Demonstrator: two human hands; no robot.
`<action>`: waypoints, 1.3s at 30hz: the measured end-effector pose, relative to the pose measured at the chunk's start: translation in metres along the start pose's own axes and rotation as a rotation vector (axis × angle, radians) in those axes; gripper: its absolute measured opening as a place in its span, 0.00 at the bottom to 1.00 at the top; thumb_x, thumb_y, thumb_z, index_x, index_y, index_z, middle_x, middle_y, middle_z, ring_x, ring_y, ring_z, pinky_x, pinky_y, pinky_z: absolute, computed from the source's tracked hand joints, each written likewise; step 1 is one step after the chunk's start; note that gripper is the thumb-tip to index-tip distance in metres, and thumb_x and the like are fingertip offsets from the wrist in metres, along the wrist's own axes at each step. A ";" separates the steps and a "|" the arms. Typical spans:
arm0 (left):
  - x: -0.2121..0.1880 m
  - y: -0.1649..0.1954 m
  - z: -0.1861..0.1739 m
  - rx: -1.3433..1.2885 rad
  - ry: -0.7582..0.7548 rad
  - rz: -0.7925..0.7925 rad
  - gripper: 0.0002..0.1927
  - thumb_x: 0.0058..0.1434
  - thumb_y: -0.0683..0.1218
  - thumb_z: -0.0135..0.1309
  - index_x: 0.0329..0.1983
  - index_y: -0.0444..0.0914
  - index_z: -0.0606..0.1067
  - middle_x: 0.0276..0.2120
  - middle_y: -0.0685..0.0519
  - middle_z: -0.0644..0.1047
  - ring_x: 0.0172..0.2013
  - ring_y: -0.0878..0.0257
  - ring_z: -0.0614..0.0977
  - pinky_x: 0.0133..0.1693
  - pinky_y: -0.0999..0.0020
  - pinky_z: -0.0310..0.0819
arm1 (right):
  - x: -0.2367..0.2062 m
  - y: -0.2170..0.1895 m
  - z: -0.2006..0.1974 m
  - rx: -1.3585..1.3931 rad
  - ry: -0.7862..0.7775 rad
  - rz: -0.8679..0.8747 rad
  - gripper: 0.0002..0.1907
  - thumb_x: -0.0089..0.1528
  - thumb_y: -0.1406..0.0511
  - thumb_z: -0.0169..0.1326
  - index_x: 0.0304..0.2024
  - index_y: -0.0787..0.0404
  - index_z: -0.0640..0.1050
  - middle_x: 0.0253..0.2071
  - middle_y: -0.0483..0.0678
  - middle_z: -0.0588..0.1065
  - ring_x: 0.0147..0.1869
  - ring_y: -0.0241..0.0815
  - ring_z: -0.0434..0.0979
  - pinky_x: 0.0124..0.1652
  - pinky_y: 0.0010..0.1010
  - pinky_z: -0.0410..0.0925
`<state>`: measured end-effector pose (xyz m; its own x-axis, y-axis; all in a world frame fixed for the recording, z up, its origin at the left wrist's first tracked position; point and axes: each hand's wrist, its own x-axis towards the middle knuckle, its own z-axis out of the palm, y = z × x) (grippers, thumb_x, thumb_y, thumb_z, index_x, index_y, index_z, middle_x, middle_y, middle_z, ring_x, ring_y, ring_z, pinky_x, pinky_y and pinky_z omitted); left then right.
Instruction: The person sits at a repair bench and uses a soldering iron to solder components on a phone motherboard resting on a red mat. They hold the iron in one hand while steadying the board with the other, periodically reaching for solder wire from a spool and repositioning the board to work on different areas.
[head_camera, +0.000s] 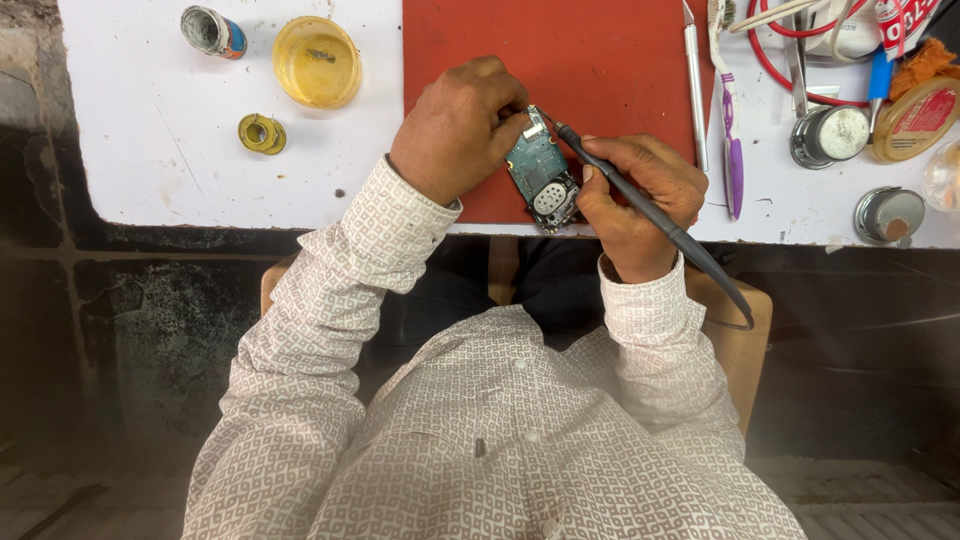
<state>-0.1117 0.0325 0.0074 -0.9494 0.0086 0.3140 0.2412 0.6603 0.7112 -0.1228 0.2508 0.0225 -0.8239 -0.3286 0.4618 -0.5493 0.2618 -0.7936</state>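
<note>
On the red mat (600, 60), left hand (455, 130) grips a circuit board (541, 175); right hand (640, 205) holds a soldering iron (650, 210).

White table (160, 150), red mat (600, 60)

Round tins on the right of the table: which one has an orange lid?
The round tin at the far right edge, beside the orange cloth. The other two tins are silvery grey.
</note>
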 end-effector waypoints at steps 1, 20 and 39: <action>0.000 0.000 0.000 -0.006 -0.002 -0.002 0.06 0.58 0.40 0.64 0.34 0.32 0.80 0.32 0.47 0.78 0.30 0.56 0.83 0.32 0.65 0.79 | 0.000 0.000 0.000 -0.007 0.004 -0.010 0.12 0.59 0.80 0.59 0.44 0.70 0.82 0.36 0.52 0.80 0.33 0.35 0.79 0.29 0.19 0.70; 0.000 -0.002 0.001 0.005 -0.001 -0.008 0.06 0.58 0.40 0.65 0.34 0.32 0.80 0.31 0.47 0.79 0.29 0.57 0.83 0.32 0.65 0.79 | 0.000 0.000 -0.001 0.008 -0.001 0.015 0.11 0.59 0.80 0.59 0.44 0.70 0.82 0.36 0.53 0.80 0.32 0.35 0.79 0.31 0.20 0.70; 0.000 0.000 0.000 -0.003 0.006 0.004 0.06 0.58 0.39 0.65 0.34 0.32 0.80 0.32 0.47 0.78 0.30 0.55 0.83 0.33 0.64 0.79 | -0.001 0.000 -0.001 0.033 -0.008 0.007 0.12 0.60 0.80 0.59 0.45 0.69 0.82 0.37 0.52 0.80 0.32 0.34 0.79 0.32 0.20 0.71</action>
<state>-0.1116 0.0324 0.0072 -0.9473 0.0066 0.3203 0.2454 0.6579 0.7120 -0.1221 0.2523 0.0229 -0.8267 -0.3337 0.4530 -0.5381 0.2341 -0.8097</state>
